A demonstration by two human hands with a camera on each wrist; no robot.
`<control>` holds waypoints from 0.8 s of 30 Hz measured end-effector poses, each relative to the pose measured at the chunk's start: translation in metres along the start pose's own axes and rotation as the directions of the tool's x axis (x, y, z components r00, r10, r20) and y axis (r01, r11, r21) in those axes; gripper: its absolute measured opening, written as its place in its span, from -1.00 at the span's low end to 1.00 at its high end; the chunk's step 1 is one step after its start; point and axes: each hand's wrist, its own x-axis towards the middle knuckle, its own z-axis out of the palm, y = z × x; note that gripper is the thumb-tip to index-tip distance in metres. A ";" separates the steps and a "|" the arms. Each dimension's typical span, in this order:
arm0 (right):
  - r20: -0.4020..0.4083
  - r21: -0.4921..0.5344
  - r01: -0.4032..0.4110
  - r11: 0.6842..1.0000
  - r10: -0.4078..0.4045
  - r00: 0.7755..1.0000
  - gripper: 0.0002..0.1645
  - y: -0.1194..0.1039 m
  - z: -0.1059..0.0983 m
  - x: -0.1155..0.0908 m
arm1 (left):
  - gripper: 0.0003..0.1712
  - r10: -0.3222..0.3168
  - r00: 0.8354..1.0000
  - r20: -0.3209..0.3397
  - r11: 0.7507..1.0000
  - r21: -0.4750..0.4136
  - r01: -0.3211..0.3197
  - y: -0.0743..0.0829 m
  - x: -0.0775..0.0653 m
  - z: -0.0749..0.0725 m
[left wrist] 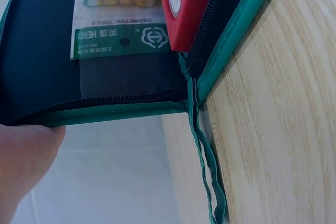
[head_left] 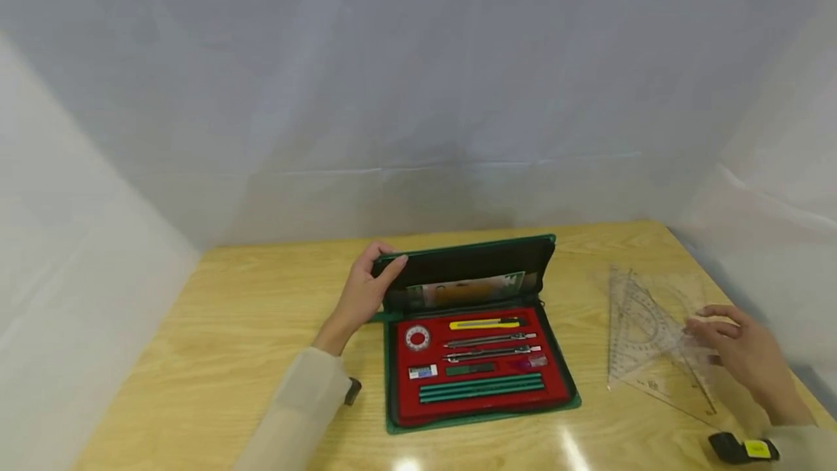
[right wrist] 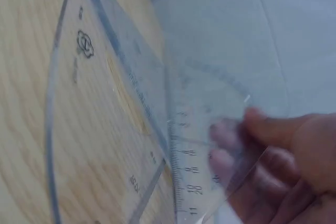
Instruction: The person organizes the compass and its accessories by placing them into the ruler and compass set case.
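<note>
A green zip case (head_left: 571, 404) lies on the table with its dark lid (head_left: 471, 259) raised steeply. My left hand (head_left: 366, 289) grips the lid's left corner, its thumb inside the lid; the left wrist view shows the thumb on the zip edge. At the right, my right hand (head_left: 748, 347) pinches a clear plastic triangle ruler (right wrist: 184, 182) with a printed scale, tilted above the table. Beneath it lies another clear set square (right wrist: 79, 108). The transparent pieces overlap in the head view, so their number is hard to tell.
The red insert (head_left: 556, 376) holds a yellow cutter (head_left: 484, 324), two compasses (head_left: 490, 346), an eraser (head_left: 423, 371), a white ring (head_left: 417, 338) and green pencils (head_left: 480, 388). A printed card (head_left: 464, 291) sits in the lid pocket. White sheeting (head_left: 425, 93) surrounds the wooden table (head_left: 275, 296).
</note>
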 end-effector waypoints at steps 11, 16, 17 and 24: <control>-0.252 -0.040 0.489 0.871 -0.483 0.839 -0.72 -0.055 0.019 -0.009 | -0.85 -0.006 1.000 -0.001 1.000 -0.008 0.006 -0.001 0.000 0.001; -0.250 0.010 0.614 0.789 -0.592 0.766 -0.65 -0.090 0.037 -0.006 | -0.84 0.014 1.000 -0.006 1.000 0.001 -0.014 -0.005 0.001 0.001; -0.248 0.014 0.629 0.778 -0.606 0.756 -0.63 -0.096 0.042 -0.005 | -0.84 0.020 1.000 -0.009 1.000 0.000 -0.020 -0.009 0.002 0.001; -0.233 -0.076 0.811 0.579 -0.802 0.551 -0.67 -0.129 0.074 0.013 | -0.83 0.025 1.000 -0.005 1.000 0.011 -0.025 -0.032 0.008 0.003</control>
